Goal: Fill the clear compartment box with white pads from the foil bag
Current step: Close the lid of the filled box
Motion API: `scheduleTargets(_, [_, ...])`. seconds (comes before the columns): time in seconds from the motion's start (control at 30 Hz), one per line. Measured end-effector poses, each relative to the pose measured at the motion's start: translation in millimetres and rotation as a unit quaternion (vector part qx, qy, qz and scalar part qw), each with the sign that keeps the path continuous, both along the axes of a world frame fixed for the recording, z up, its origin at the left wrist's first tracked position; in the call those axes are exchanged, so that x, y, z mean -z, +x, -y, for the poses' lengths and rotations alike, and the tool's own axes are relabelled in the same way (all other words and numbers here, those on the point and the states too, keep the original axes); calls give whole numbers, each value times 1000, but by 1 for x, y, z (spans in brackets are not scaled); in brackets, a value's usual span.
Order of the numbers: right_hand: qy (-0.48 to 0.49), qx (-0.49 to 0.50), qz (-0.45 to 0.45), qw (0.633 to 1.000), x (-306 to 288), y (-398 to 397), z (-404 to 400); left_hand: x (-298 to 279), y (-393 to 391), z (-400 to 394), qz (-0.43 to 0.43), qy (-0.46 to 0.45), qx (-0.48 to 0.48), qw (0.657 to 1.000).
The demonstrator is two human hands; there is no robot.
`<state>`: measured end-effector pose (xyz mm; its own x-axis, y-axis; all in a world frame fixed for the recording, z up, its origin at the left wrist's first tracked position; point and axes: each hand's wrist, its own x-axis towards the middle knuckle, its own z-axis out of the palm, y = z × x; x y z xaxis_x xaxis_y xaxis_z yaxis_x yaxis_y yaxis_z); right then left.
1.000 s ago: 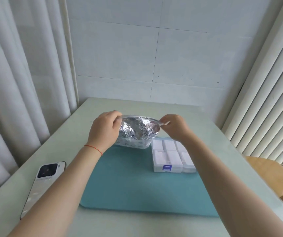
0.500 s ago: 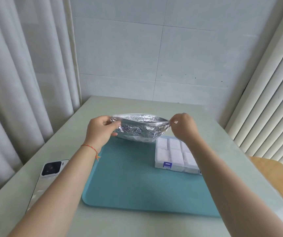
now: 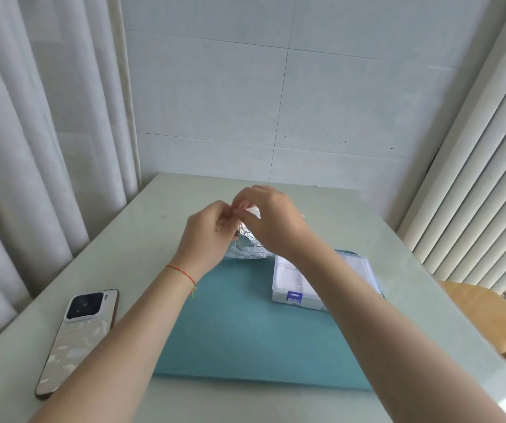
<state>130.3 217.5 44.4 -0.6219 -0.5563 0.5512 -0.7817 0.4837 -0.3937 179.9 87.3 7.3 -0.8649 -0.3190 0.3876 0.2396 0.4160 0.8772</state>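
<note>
The crinkled silver foil bag (image 3: 247, 246) stands at the far edge of the teal mat (image 3: 245, 331), mostly hidden behind my hands. My left hand (image 3: 207, 236) and my right hand (image 3: 271, 219) meet at the bag's top, each pinching its upper edge with curled fingers. The clear compartment box (image 3: 294, 285) with a blue latch lies closed on the mat to the right, white pads showing through its lid; my right forearm crosses over it.
A phone (image 3: 77, 340) with a pearly back lies face down on the pale table (image 3: 160, 209) at left. Curtains hang at left, blinds at right. A wooden chair (image 3: 486, 319) stands beside the table's right edge.
My hands, which held the bag's top stretched wide apart, have come together at its middle. The bag's mouth is now hidden behind them.
</note>
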Motion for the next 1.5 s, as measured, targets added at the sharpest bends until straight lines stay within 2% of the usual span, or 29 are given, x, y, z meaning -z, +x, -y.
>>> scheduleTargets(0.13, [48,24,-49,997,5,-1,9,2,-3,3,3,52,-13,999])
scheduleTargets(0.27, [32,3,-26,999,8,-6,12,6,-5,10,-5,87,-21,996])
scheduleTargets(0.43, [48,18,-48,998,14,-14,16,12,-8,19,-22,96,-8,995])
scheduleTargets(0.57, [99,82,-67,990,19,-30,10,14,-10,30,-52,87,-32,994])
scheduleTargets(0.73, [142,210,-47,966,29,-66,-35,18,-18,60,-85,144,-106,980])
scheduleTargets(0.9, [123,255,-29,959,31,-83,-55,22,-29,59,-86,154,-111,978])
scheduleTargets(1.13, [-1,228,72,971,13,-89,-42,12,-60,67,-90,208,-109,968])
scheduleTargets(1.27, [-76,224,91,967,6,-105,-36,-4,-87,64,-100,250,-82,960])
scheduleTargets(1.33, [-81,206,101,970,10,-112,-36,-2,-99,65,-89,206,-81,971])
scheduleTargets(1.37, [-67,199,114,971,15,-114,-37,4,-105,68,-75,151,-95,981])
scheduleTargets(1.43, [-3,198,163,967,29,-119,-41,26,-115,75,-32,-2,-132,991])
scheduleTargets(1.5, [93,203,230,947,50,-123,-46,52,-121,83,45,-104,-145,983])
